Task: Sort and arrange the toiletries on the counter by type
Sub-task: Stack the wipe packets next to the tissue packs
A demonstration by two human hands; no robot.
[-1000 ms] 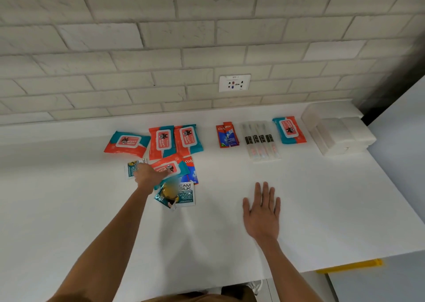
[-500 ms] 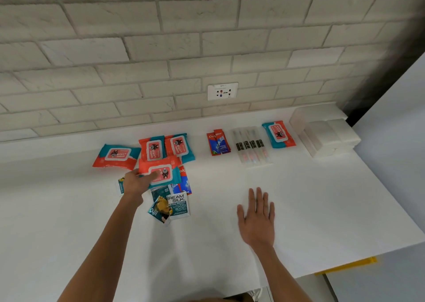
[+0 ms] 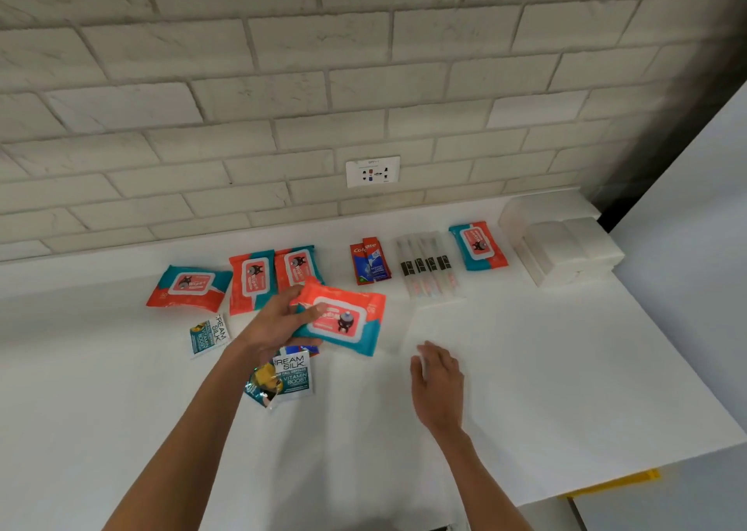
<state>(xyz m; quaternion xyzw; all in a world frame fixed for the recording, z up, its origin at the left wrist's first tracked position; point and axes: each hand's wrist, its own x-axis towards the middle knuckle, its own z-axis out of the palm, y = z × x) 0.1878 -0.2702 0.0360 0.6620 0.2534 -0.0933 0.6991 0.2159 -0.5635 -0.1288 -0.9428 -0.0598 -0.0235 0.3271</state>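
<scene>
My left hand (image 3: 279,324) grips a coral-and-teal wipes pack (image 3: 343,320) by its left end and holds it lifted above the white counter (image 3: 525,369). Behind it three more wipes packs (image 3: 190,288) (image 3: 250,280) (image 3: 297,265) lie in a row. Another wipes pack (image 3: 478,245) sits further right. Toothpaste sachets (image 3: 370,263) and wrapped toothbrushes (image 3: 426,265) lie between them. Conditioner sachets lie at the left (image 3: 208,334) and under my left wrist (image 3: 289,375). My right hand (image 3: 438,381) hovers blurred over the counter with loosely bent fingers, holding nothing.
A stack of white folded tissue packs (image 3: 566,251) stands at the back right corner. A wall socket (image 3: 372,171) sits in the brick wall behind. The counter's right and front edges drop off beside a white cabinet (image 3: 687,247).
My left hand took hold of the front wipes pack and lifted it rightwards off the pile. My right hand rose from lying flat on the counter and turned on edge.
</scene>
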